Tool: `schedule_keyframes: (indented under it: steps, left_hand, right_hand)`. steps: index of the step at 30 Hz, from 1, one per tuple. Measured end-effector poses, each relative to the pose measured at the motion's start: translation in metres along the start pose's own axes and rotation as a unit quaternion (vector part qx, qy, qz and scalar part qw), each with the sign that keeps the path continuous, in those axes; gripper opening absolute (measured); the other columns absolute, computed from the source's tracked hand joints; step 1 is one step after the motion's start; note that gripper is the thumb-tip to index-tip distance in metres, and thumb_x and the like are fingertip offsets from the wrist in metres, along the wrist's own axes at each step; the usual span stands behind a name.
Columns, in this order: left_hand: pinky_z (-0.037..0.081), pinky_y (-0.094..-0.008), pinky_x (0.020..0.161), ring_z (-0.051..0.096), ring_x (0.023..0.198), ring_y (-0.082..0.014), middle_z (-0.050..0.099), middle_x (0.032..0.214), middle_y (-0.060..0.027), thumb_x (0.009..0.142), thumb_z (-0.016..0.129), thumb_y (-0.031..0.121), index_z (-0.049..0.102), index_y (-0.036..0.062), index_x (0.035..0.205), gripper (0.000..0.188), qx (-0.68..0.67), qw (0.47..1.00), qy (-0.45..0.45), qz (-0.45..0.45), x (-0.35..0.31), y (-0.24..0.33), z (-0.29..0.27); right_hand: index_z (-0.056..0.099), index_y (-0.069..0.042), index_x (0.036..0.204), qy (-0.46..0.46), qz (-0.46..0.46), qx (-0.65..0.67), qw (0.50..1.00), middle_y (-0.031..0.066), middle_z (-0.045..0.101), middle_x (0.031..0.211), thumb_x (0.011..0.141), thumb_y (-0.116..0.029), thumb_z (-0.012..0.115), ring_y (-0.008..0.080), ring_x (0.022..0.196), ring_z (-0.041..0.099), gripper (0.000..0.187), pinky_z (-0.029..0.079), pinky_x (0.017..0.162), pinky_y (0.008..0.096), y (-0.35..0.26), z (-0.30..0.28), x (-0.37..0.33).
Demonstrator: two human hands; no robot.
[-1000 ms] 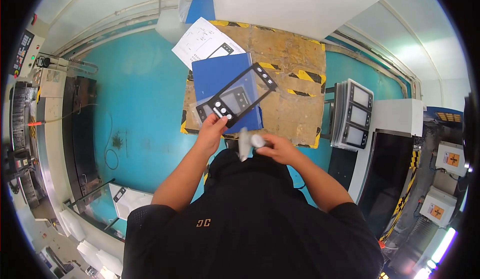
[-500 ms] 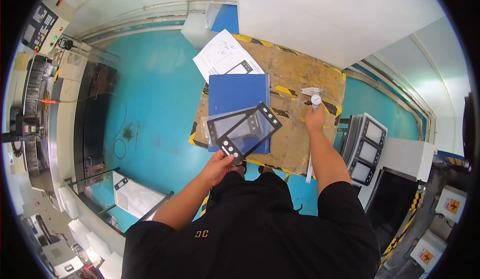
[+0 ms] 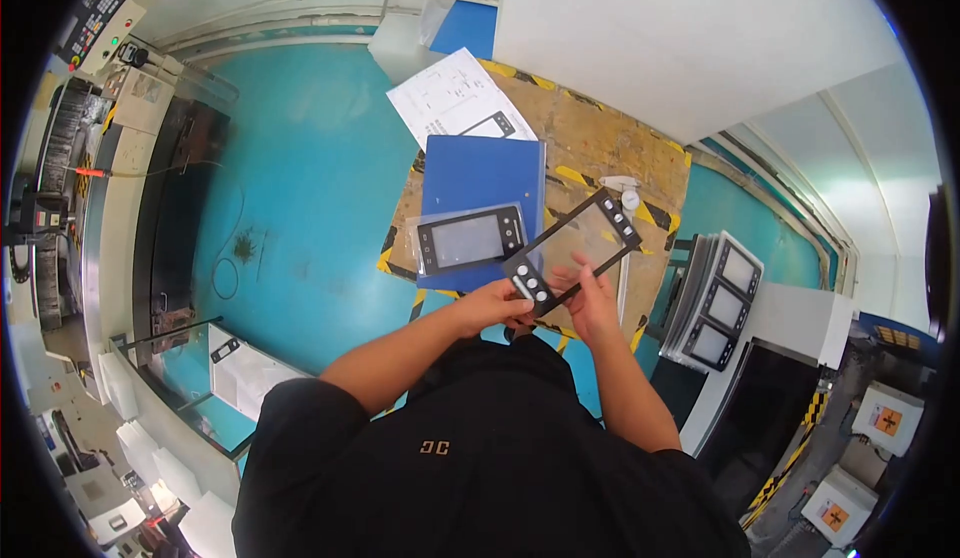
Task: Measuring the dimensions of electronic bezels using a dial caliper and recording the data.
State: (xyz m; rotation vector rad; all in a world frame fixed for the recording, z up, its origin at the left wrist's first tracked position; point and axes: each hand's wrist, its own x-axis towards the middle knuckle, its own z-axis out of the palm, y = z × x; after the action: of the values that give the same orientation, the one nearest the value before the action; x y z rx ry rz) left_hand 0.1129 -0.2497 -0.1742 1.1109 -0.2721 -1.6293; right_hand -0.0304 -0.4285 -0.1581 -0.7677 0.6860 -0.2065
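A flat black-framed panel (image 3: 622,243) with a clear window and white cut-outs at both ends is tilted above the table. My left hand (image 3: 492,308) is closed on its lower left corner, thumb on top. At the panel's near long edge is my right hand (image 3: 594,306), closed around that edge with some fingers seen through the window. Beyond the panel, a dial caliper (image 3: 629,199) lies on the table, touched by neither hand. A similar black-framed panel (image 3: 470,241) in a clear bag rests on a blue folder (image 3: 480,170), left of the held one.
The worn wooden table (image 3: 560,118) has yellow-black tape along its edges. A printed drawing sheet (image 3: 450,90) lies at its far left. To the right stands a stack of framed panels (image 3: 722,303). A machine with a control panel (image 3: 95,20) is at far left.
My right hand has left the caliper on the table and come to the panel's near edge. My left hand has carried the panel rightward, off the bagged one.
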Motion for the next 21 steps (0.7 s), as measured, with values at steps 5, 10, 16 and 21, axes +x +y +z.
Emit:
schedule_keyframes:
  steps: [5,10,16,21]
  left_hand:
    - [0.049,-0.044,0.095,0.061,0.111,-0.0298,0.065,0.118,-0.0158,0.085,0.069,0.023,0.057,0.0066,0.125,0.045,0.539,0.809,0.21,0.101,0.024,0.004,-0.069]
    - [0.046,-0.0495,0.1,0.057,0.117,-0.0369,0.059,0.127,-0.0177,0.084,0.07,0.023,0.055,0.0109,0.132,0.052,0.675,0.632,0.375,0.062,0.02,0.019,-0.141]
    - [0.042,-0.0505,0.103,0.05,0.126,-0.037,0.052,0.136,-0.0177,0.081,0.075,0.035,0.045,0.0155,0.144,0.073,0.7,0.644,0.309,-0.026,0.019,0.027,-0.148]
    - [0.032,-0.0544,0.111,0.033,0.141,-0.0396,0.036,0.15,-0.0198,0.071,0.082,0.049,0.029,0.0242,0.154,0.101,0.779,0.573,0.255,-0.008,0.017,0.023,-0.101]
  right_hand:
    - [0.045,-0.005,0.14,0.059,-0.015,-0.054,0.997,0.0168,0.069,0.109,0.106,-0.032,0.045,0.0257,0.092,0.07,0.043,0.058,0.08,0.0404,-0.018,-0.034,-0.036]
    - [0.049,-0.005,0.137,0.095,0.004,-0.034,0.995,0.0161,0.069,0.11,0.107,-0.031,0.045,0.0242,0.091,0.07,0.04,0.058,0.078,0.0386,-0.003,-0.057,-0.081]
    - [0.051,-0.006,0.134,0.147,0.033,-0.058,0.987,0.0145,0.07,0.106,0.106,-0.033,0.045,0.0229,0.088,0.07,0.04,0.058,0.077,0.0381,0.021,-0.064,-0.1]
    - [0.052,-0.005,0.133,0.157,0.057,-0.097,0.981,0.0147,0.069,0.106,0.105,-0.037,0.047,0.0218,0.09,0.068,0.043,0.056,0.078,0.0368,0.028,-0.063,-0.102]
